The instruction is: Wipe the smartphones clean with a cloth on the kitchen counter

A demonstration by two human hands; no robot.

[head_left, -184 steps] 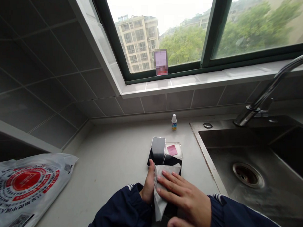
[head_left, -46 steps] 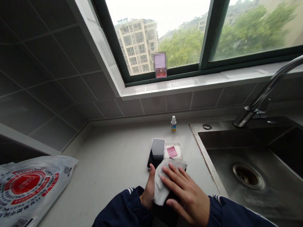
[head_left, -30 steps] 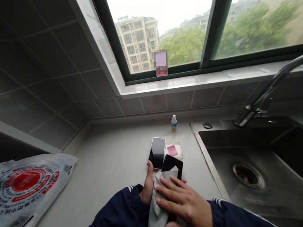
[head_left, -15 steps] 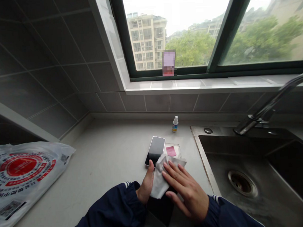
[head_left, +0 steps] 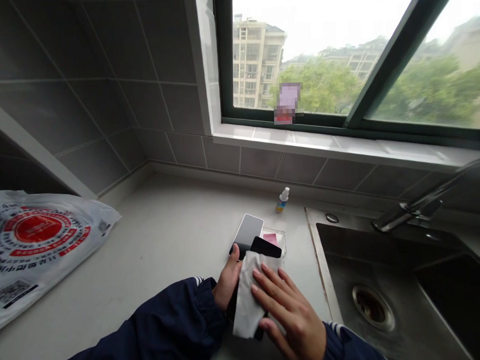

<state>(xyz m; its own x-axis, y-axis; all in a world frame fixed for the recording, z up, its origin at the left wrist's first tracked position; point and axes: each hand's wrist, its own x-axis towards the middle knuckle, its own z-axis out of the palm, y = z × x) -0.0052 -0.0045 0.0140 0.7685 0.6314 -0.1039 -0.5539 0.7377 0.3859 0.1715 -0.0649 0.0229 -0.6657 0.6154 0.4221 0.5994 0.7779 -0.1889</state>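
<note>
I've got the left hand (head_left: 227, 279) curled around the edge of a black phone (head_left: 266, 246), thumb up. The right hand (head_left: 292, 328) lies spread open on a white cloth (head_left: 247, 300) over it, with a second phone (head_left: 247, 231) just beside them, flat on the counter (head_left: 167, 240).

Dark grey wall tiles (head_left: 98, 85) rise to a green-framed window (head_left: 317, 41), whose white sill (head_left: 333, 141) catches pale overcast daylight.

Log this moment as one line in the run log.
left hand: holds black phone | right hand: presses white cloth on it | beside: second phone
</note>
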